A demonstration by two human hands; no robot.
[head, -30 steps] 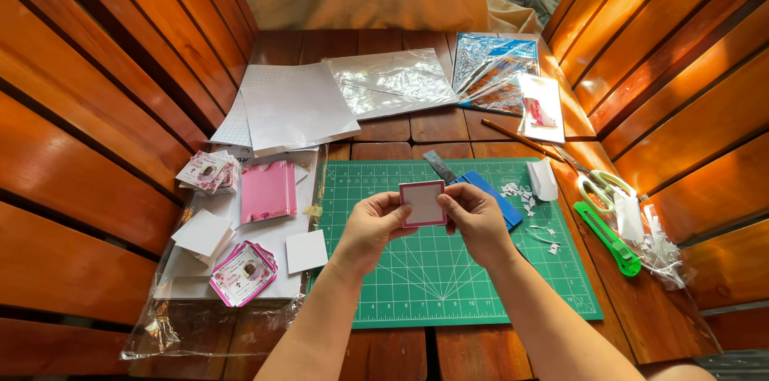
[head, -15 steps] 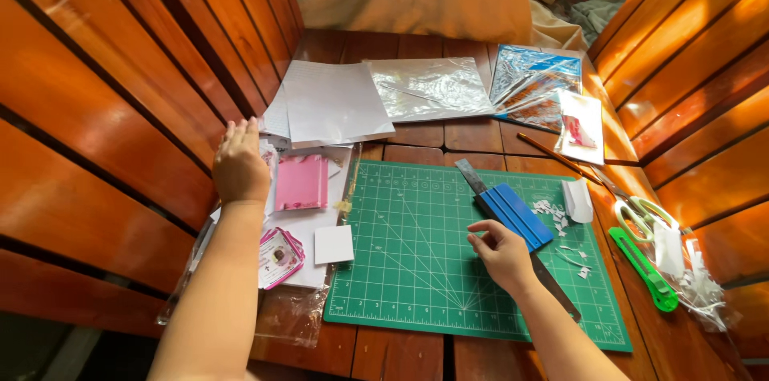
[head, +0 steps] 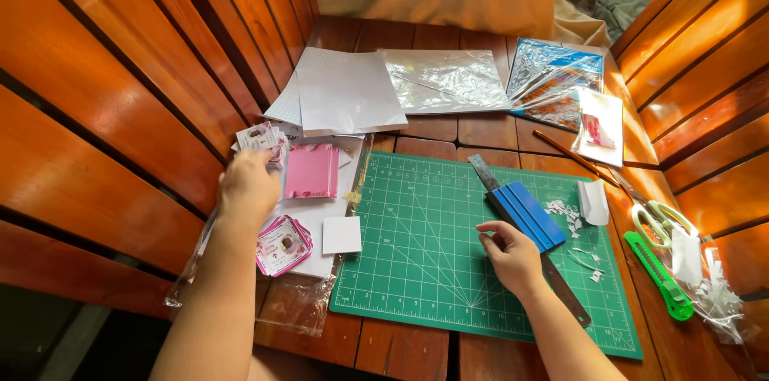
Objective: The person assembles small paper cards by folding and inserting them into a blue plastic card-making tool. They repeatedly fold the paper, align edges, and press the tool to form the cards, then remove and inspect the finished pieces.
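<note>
My left hand [head: 247, 189] reaches left over a pile of small printed cards [head: 260, 136] lying on a clear plastic sleeve; its fingers are curled down on the pile and hidden behind the back of the hand. My right hand [head: 513, 257] rests on the green cutting mat [head: 416, 253], fingers loosely bent and holding nothing. It lies right beside a blue scraper [head: 529, 213] and a metal ruler [head: 485, 173]. Close to my left hand are a pink card stack [head: 311, 171], a white square [head: 342, 234] and pink-framed cards [head: 282, 245].
White sheets [head: 344, 92], clear film [head: 444, 80] and a shiny bag [head: 553, 80] lie at the back. A pencil [head: 573, 157], scissors [head: 661, 217], a green utility knife [head: 657, 273] and paper scraps [head: 573, 217] sit on the right. Slatted wooden walls [head: 96, 108] rise on both sides.
Both hands held a small pink-edged card over the mat a second ago. My left hand has since gone left to the card pile, and my right hand has dropped onto the mat.
</note>
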